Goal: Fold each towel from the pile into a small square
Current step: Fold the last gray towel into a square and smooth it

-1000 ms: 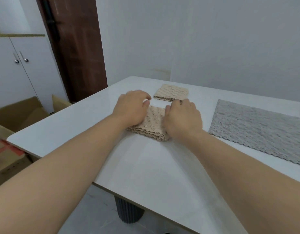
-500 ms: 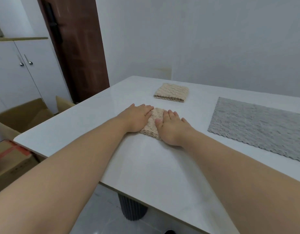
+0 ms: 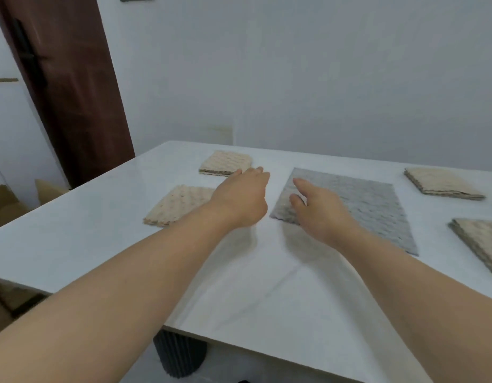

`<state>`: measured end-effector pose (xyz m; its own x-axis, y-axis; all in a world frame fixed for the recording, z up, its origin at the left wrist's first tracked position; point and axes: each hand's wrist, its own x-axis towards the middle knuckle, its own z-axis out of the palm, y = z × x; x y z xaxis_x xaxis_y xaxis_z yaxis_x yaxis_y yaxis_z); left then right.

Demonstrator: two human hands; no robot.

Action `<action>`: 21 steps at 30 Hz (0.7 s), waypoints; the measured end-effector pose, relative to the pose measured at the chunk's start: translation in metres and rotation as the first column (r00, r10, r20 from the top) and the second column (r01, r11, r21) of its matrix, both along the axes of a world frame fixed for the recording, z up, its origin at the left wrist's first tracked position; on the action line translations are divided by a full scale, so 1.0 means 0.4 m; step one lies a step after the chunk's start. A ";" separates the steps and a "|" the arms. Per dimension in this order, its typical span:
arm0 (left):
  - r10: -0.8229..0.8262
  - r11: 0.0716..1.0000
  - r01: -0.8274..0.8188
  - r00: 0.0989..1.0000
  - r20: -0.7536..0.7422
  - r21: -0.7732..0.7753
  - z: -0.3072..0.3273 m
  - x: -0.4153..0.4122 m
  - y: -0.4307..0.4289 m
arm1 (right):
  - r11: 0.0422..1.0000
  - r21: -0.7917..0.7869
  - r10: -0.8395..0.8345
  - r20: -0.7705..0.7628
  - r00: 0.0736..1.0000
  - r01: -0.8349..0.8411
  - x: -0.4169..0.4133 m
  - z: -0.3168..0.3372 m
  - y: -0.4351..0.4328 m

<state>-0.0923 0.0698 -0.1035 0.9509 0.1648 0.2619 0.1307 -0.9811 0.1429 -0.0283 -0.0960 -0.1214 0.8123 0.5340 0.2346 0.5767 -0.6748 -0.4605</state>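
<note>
At 12 o'clock | grey towel (image 3: pixel 358 205) looks soft, light, probably limp | we favour its 9 o'clock edge | left hand (image 3: pixel 240 199), right hand (image 3: pixel 319 208) spread, empty

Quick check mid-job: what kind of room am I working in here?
Probably a plain room in a home or small office, not a workshop: a white table set by a bare wall, a brown door, and cardboard boxes on the floor at left.

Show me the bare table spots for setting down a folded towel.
Bare: the near table edge before the grey towel; the left corner beside the nearer beige towel. Crowded: the right side, where the far-right towel and near-right towel lie.
</note>
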 end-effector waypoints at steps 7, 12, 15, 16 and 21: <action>-0.103 0.988 0.090 0.988 -0.111 -0.122 -0.064 0.131 -0.251 | 0.989 -0.068 -0.130 -0.002 0.992 0.130 0.076 -0.015 -0.285; -0.030 0.974 0.020 0.999 -0.042 -0.225 -0.091 0.180 -0.260 | 0.997 -0.001 -0.078 0.053 0.996 0.078 0.118 -0.051 -0.389; -0.004 0.971 0.018 0.998 0.058 -0.238 -0.120 0.179 -0.222 | 0.995 0.084 -0.066 0.081 0.995 0.059 0.129 -0.074 -0.419; -0.012 0.974 0.028 0.997 0.073 -0.226 -0.128 0.181 -0.208 | 0.991 0.121 -0.064 0.079 0.995 0.054 0.132 -0.082 -0.423; -0.124 0.981 0.133 0.990 0.072 -0.142 -0.119 0.191 -0.194 | 0.956 0.284 -0.104 0.105 0.989 0.070 0.141 -0.083 -0.433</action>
